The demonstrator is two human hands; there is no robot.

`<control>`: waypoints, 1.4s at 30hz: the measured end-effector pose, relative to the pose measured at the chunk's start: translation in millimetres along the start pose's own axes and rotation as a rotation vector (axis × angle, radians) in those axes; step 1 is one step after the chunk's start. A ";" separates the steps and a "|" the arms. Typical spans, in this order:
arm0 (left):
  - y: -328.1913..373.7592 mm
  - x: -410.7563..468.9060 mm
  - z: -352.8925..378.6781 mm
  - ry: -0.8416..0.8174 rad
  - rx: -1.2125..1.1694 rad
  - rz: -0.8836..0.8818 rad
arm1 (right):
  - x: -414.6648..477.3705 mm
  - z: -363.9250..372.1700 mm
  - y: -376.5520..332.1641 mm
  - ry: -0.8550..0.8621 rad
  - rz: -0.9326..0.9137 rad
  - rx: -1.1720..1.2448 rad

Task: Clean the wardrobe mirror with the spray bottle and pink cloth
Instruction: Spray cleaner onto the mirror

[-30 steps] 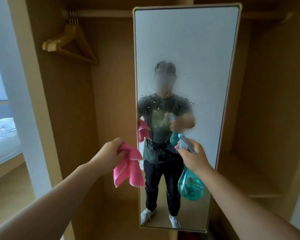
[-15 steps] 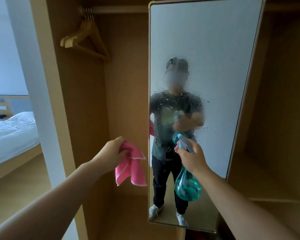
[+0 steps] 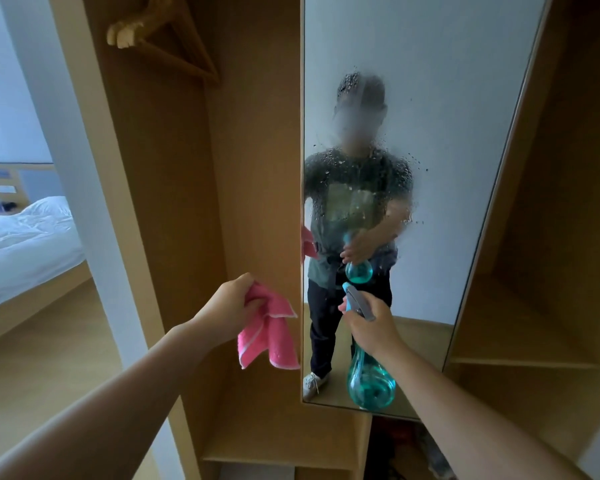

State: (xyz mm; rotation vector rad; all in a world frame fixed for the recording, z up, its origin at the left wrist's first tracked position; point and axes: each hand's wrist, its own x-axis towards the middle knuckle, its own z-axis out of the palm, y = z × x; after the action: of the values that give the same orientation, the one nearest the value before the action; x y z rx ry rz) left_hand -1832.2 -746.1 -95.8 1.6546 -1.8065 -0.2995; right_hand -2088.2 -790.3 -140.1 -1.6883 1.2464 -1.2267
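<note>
A tall wardrobe mirror stands upright in the wooden wardrobe, its middle speckled with spray droplets. My right hand grips the neck of a teal spray bottle, nozzle aimed at the lower part of the glass, a short way in front of it. My left hand is closed on a pink cloth that hangs down just left of the mirror's edge, apart from the glass. The mirror reflects a person holding the bottle and cloth.
Wooden hangers hang from the rail at the upper left inside the wardrobe. A wardrobe shelf sits to the right of the mirror. A bed with white bedding lies beyond the wardrobe's left side panel.
The view has moved closer and tilted down, so the mirror's top has left the frame. Both hands have dropped lower against the mirror, still holding cloth and bottle.
</note>
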 end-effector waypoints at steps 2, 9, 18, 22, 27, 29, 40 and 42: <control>-3.0 -2.8 4.8 -0.004 -0.002 -0.011 | -2.3 2.7 4.2 -0.007 0.004 -0.007; -9.9 -8.7 11.5 -0.014 0.005 -0.029 | -8.0 6.4 15.7 -0.013 0.011 -0.046; -5.8 -5.8 9.5 -0.005 -0.006 -0.022 | -10.9 5.9 17.6 -0.015 0.033 -0.082; -3.4 -4.8 10.1 -0.010 -0.001 -0.023 | -12.1 3.5 21.5 0.012 0.069 -0.114; -1.0 -1.8 12.1 -0.006 0.007 -0.007 | -11.6 -16.2 32.3 0.069 0.094 -0.080; 1.6 -0.2 14.3 -0.008 0.001 0.001 | -11.9 -27.4 36.6 0.088 0.096 -0.073; 21.3 10.0 30.4 -0.040 0.024 0.063 | -14.9 -62.9 57.3 0.158 0.132 -0.146; 23.1 12.0 33.4 -0.040 0.019 0.073 | -16.6 -66.9 59.9 0.163 0.147 -0.171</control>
State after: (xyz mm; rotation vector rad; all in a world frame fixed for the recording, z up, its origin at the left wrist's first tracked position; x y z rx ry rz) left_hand -1870.5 -762.1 -103.9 1.6021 -1.9004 -0.2859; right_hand -2171.1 -792.0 -178.4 -1.6068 1.5843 -1.2173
